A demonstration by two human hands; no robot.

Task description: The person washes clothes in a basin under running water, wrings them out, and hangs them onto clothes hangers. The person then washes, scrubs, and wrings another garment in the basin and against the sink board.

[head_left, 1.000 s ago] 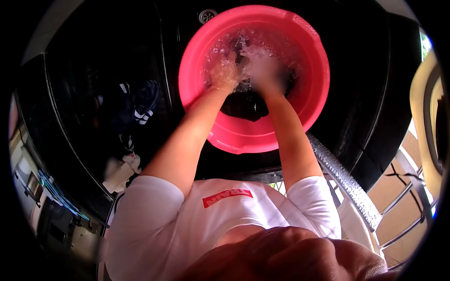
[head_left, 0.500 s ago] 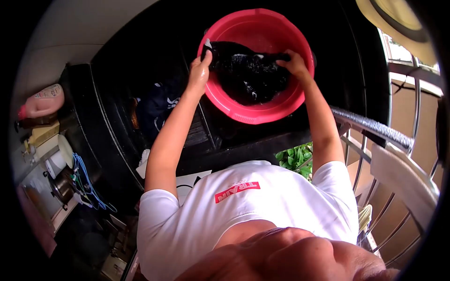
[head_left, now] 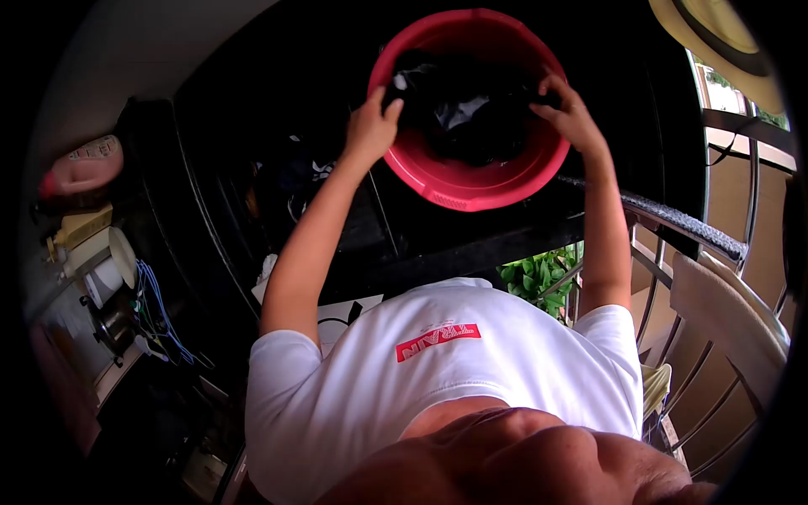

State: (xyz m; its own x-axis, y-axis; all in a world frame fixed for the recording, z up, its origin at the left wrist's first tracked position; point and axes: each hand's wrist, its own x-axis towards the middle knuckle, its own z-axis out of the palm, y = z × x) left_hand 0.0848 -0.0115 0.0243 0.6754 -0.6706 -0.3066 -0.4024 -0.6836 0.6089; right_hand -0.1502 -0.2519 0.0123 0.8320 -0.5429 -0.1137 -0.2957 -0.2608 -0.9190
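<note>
A red plastic basin (head_left: 467,194) holds a dark, wet-looking black cloth garment (head_left: 463,114) with a pale highlight across its middle. At the basin's left rim, my left hand (head_left: 373,130) is closed on the garment's left edge, where a small white patch shows. My right hand (head_left: 575,118) pinches the garment's other edge at the right rim. Between both hands the cloth is spread across the basin, and its lower folds are lost in shadow.
A dark surface lies under the basin. Left stand a pink bottle (head_left: 88,166), a pot (head_left: 105,328) and blue cables (head_left: 156,311). Green leaves (head_left: 539,278) show below. Metal railings (head_left: 749,202) with a draped pale cloth (head_left: 715,303) and a hat (head_left: 728,42) are at right.
Both hands have moved a little farther apart, the right one going outward to the rim with the garment's edge. The cloth sits higher in the basin, and the view has shifted slightly and darkened.
</note>
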